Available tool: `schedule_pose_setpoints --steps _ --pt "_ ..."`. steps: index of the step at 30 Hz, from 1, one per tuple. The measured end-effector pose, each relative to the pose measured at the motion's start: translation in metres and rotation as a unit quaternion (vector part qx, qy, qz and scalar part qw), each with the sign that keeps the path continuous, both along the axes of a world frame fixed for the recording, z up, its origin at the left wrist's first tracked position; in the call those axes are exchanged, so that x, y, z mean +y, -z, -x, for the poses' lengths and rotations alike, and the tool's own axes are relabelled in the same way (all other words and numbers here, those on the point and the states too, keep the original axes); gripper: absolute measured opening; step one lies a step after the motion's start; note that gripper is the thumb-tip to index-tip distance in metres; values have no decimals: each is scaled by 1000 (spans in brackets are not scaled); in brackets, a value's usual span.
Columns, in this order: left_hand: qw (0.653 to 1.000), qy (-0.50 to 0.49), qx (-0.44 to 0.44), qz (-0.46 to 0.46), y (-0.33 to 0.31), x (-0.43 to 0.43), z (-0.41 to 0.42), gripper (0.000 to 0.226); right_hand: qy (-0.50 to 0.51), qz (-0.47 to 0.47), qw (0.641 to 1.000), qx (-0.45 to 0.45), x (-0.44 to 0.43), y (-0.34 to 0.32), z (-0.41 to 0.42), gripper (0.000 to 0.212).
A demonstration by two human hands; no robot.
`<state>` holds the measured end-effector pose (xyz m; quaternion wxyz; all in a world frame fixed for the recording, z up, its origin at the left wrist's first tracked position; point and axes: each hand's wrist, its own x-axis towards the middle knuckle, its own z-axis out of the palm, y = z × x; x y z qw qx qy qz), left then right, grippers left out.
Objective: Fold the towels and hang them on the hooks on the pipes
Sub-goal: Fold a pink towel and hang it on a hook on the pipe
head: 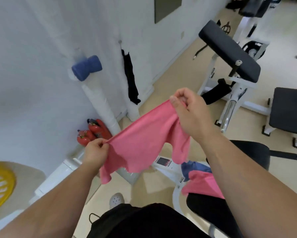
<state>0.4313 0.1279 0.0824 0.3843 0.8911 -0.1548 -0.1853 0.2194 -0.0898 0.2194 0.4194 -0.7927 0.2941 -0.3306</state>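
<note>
You hold a pink towel [144, 143] up in the air, near the white pipe [100, 103]. Your left hand [94, 152] pinches one top corner, and your right hand [187, 109] pinches the other. The cloth looks soft and thin, stretched straight on top, floppy and wavy at the bottom.

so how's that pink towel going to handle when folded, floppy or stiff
Probably floppy: the pink towel sags and ripples between the left hand and right hand. Likely light, since fingertip pinches alone hold it up. Folds may slip loose unless pressed.
</note>
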Motion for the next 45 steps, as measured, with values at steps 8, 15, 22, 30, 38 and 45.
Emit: schedule_pose_setpoints --steps 8,15,22,30,38,45 --pt "980 -119 83 136 -20 34 -132 29 -95 48 937 332 0 56 -122 14" --pt "999 26 33 12 -20 72 -245 16 14 20 896 444 5 128 -172 23" --pt "994 24 65 -79 3 103 -296 23 37 -23 913 406 24 144 -213 19" --pt "977 94 179 67 -30 62 -248 28 -107 -173 934 293 88 109 -294 18" --pt "945 228 211 101 -49 38 -237 17 -205 -234 929 198 117 78 -330 13" --pt "948 166 239 130 -56 39 -266 13 -144 -240 942 184 106 76 -315 32"
